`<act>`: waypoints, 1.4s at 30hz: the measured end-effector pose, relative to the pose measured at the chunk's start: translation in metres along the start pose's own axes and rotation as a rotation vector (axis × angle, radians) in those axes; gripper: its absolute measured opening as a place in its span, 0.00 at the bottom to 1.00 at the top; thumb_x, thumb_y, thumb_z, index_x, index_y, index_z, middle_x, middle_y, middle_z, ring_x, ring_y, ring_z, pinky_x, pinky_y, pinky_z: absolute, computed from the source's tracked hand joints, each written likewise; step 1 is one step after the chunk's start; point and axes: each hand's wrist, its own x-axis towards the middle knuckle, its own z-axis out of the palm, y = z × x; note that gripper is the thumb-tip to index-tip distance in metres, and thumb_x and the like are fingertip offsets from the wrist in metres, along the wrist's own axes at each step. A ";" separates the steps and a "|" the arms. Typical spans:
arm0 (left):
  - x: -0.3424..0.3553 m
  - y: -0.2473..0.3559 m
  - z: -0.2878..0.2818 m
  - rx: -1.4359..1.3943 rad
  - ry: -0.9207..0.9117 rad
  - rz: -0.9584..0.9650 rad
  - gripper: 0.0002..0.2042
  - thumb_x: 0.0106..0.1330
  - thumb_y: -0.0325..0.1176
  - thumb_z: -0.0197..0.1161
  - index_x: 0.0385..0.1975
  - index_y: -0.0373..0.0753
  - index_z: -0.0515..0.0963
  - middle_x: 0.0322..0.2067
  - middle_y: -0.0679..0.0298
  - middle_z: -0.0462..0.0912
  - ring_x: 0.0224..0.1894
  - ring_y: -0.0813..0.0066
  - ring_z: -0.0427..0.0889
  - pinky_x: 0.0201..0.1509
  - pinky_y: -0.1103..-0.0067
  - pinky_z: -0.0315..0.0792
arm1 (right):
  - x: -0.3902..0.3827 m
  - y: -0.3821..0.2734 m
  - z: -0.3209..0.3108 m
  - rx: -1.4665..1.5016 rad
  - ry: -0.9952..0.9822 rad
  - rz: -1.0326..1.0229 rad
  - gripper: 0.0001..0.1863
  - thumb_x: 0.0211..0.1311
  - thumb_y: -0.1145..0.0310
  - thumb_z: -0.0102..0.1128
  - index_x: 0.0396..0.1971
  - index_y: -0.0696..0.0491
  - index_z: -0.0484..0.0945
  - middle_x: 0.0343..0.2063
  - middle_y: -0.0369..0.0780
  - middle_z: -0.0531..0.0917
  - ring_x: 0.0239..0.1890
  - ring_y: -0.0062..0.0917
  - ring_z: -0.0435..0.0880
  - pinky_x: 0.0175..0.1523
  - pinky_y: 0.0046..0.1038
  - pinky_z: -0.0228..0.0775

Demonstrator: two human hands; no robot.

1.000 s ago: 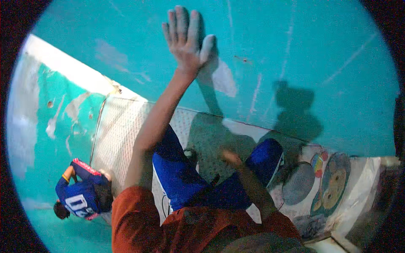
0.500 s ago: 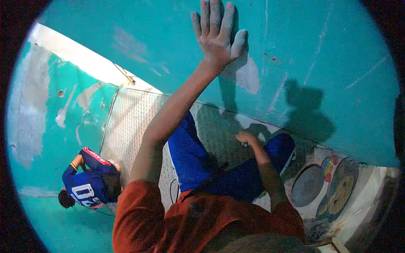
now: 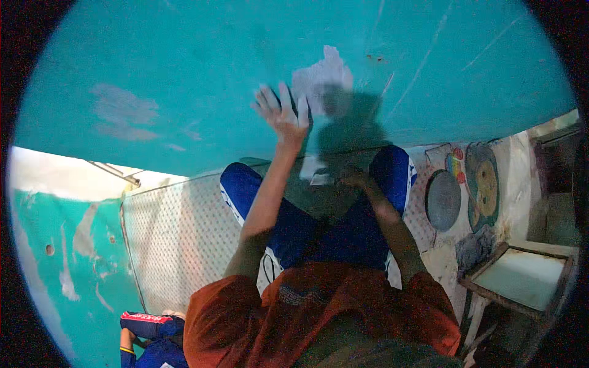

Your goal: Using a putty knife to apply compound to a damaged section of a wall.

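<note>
My left hand [image 3: 282, 116] is raised to the turquoise wall [image 3: 215, 67], fingers spread and slightly blurred, with pale dust on them. It holds nothing and is against or very close to the wall, just left of a whitish filler patch [image 3: 322, 80]. Low between my knees, in shadow, my right hand [image 3: 356, 178] is closed around what looks like a putty knife [image 3: 321, 178]. The pale flat blade points left; the fingers and handle are dim.
Another person [image 3: 153, 343] in dark blue sits at the lower left. A dotted mat [image 3: 165, 221] covers the floor under me. At right are a round grey disc [image 3: 443, 199], a round mat with a face design [image 3: 485, 184] and a wooden-framed panel [image 3: 521, 276].
My view has turned rightward. My left hand has come down the wall, from above the whitish patch to its left side. The pale blade by my right hand now shows more plainly.
</note>
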 end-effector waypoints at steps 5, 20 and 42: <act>-0.055 -0.048 0.006 0.198 0.094 0.149 0.25 0.58 0.50 0.51 0.50 0.39 0.68 0.61 0.45 0.53 0.65 0.44 0.45 0.62 0.46 0.34 | -0.009 -0.045 0.022 -0.369 0.307 -0.322 0.24 0.50 0.57 0.59 0.48 0.51 0.71 0.36 0.47 0.78 0.36 0.34 0.78 0.42 0.37 0.72; -0.063 -0.054 -0.004 0.223 0.088 0.129 0.25 0.57 0.49 0.53 0.50 0.40 0.69 0.62 0.51 0.53 0.66 0.48 0.46 0.65 0.51 0.35 | -0.164 -0.175 0.002 0.626 0.455 -0.242 0.18 0.60 0.62 0.54 0.47 0.56 0.73 0.17 0.34 0.74 0.18 0.16 0.72 0.22 0.20 0.64; 0.047 0.084 -0.047 -1.166 -0.205 -1.114 0.18 0.64 0.43 0.48 0.34 0.31 0.75 0.27 0.59 0.78 0.30 0.74 0.76 0.35 0.78 0.69 | -0.220 -0.254 -0.077 0.857 0.747 -0.369 0.15 0.61 0.57 0.52 0.30 0.55 0.75 0.12 0.30 0.70 0.09 0.11 0.63 0.12 0.15 0.50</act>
